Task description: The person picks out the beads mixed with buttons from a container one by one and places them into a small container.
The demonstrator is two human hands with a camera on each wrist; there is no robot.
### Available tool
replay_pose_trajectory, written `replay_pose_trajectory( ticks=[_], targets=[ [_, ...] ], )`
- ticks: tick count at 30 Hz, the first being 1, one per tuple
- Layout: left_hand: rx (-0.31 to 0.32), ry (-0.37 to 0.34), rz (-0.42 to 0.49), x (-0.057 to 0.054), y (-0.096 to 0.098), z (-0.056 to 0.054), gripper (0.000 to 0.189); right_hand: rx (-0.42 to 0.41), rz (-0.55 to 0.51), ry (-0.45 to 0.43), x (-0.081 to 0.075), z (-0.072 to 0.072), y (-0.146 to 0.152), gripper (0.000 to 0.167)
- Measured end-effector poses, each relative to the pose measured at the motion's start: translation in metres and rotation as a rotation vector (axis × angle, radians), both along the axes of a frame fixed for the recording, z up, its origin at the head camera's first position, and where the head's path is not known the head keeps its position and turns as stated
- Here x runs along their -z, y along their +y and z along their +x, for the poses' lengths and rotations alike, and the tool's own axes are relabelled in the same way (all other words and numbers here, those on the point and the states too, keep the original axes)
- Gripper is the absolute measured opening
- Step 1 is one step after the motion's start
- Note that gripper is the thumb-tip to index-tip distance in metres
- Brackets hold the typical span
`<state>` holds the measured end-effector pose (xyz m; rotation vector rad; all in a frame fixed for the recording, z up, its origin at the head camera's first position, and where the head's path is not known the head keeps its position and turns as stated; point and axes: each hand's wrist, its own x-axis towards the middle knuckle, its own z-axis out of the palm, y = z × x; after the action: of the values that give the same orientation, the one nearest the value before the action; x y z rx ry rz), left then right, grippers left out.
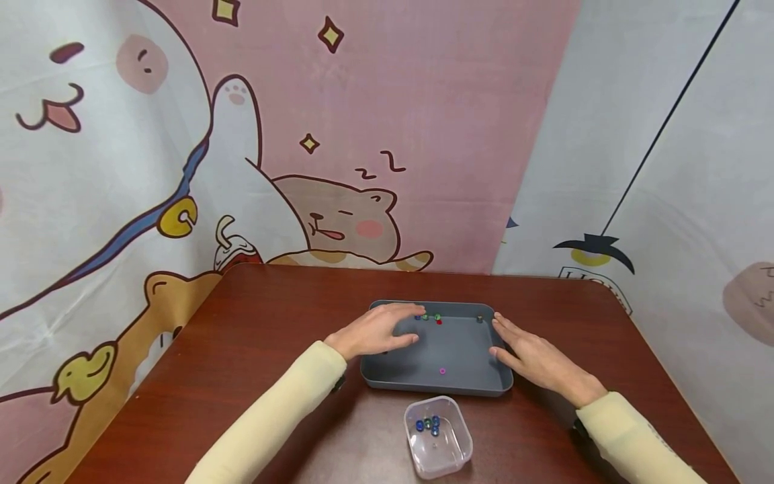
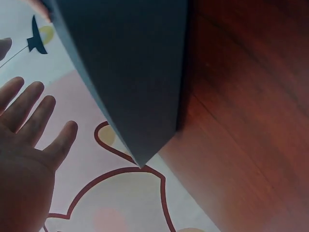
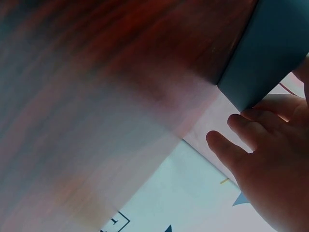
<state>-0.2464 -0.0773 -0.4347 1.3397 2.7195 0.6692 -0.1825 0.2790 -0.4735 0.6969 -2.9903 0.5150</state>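
A dark grey rectangular tray [image 1: 464, 349] lies on the table. Over its left side hovers my left hand [image 1: 376, 331], fingers extended, thumb apart, holding nothing. My right hand [image 1: 538, 356] is at the tray's right rim with fingers straight; whether it touches the rim I cannot tell. In the right wrist view, its fingers [image 3: 251, 128] appear beside the tray's corner [image 3: 265, 53]. Inside the tray, small green [image 1: 438, 316], red [image 1: 439, 322] and blue pieces sit along the far side. A small brownish piece [image 1: 480, 318] is at the far right, and a pink ring [image 1: 443, 371] near the front.
A clear plastic container [image 1: 450, 457] with several blue and greenish glass marbles [image 1: 428, 424] stands in front of the tray. Both rest on a reddish-brown wooden table [image 1: 290, 302]. A cartoon-printed cloth [image 1: 459, 134] hangs behind the table and along its sides.
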Motion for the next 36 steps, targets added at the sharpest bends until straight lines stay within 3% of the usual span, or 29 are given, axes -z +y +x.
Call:
replay_pose_trajectory(
  ticks=[6, 14, 36],
  targets=[
    [-0.009, 0.025, -0.091, 0.006, 0.007, -0.011, 0.058, 0.005, -0.005, -0.006, 0.0, 0.0, -0.001, 0.072],
    [-0.034, 0.004, -0.138, 0.015, 0.017, -0.021, 0.055, 0.0, 0.001, 0.006, 0.002, 0.0, 0.0, 0.071],
    [-0.134, -0.07, -0.159, 0.032, 0.021, -0.035, 0.053, -0.008, -0.003, 0.018, 0.001, -0.001, 0.0, 0.07]
  ],
)
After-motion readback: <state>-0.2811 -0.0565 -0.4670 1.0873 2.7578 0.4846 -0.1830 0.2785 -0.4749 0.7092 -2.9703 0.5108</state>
